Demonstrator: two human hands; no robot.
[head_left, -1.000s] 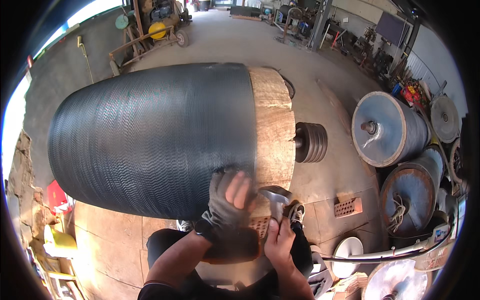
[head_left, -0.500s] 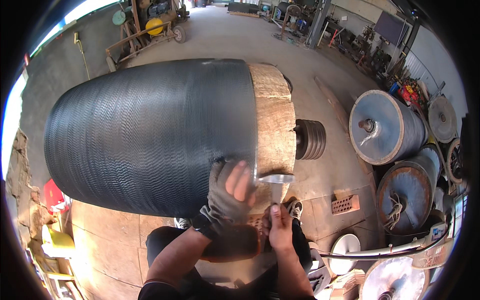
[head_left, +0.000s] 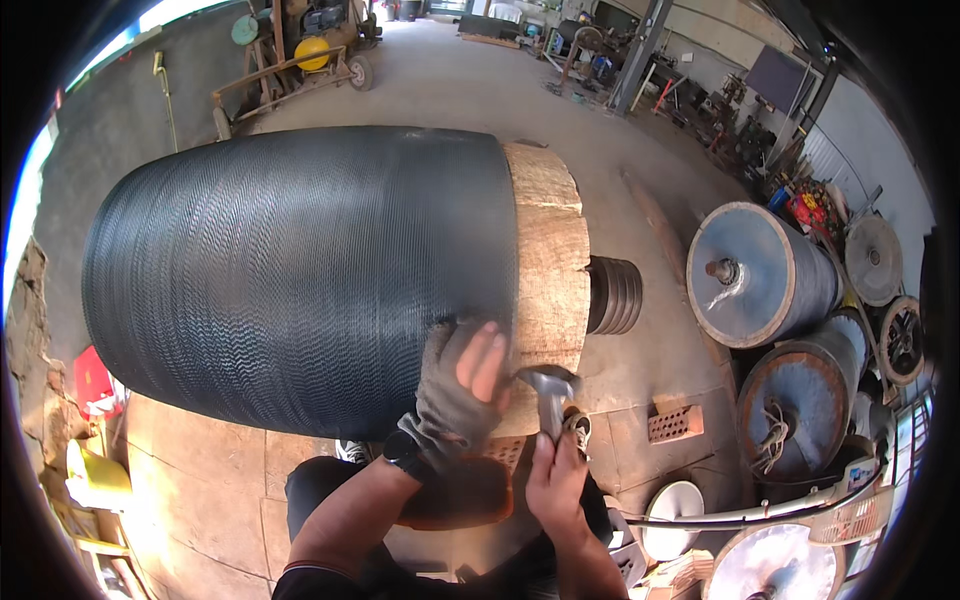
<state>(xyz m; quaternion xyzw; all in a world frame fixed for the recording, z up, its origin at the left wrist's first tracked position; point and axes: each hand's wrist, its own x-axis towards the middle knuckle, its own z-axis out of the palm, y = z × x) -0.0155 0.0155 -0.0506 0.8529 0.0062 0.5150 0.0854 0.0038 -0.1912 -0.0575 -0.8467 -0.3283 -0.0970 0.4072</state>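
Observation:
A large drum (head_left: 280,270), wound with ridged black material, lies sideways before me, its pale, cracked wooden end band (head_left: 548,240) at the right. My left hand (head_left: 455,385), in a grey fingerless glove, rests against the black winding beside that band, fingers bent and close together; whatever they may hold is hidden. My right hand (head_left: 555,480) grips a hammer (head_left: 550,398) by its handle, the slightly blurred head over the lower part of the band, just right of my left fingers.
A stack of dark metal discs (head_left: 615,295) projects from the drum's end. Several large rollers (head_left: 750,280) lie at the right, near a perforated brick (head_left: 675,425). A red object (head_left: 95,380) and yellow one (head_left: 98,470) sit left. A wheeled machine (head_left: 312,55) stands behind.
The hammer rose slightly between the first and second frames, then came back down toward the band. My left hand has moved slightly upward on the winding and stays beside the band.

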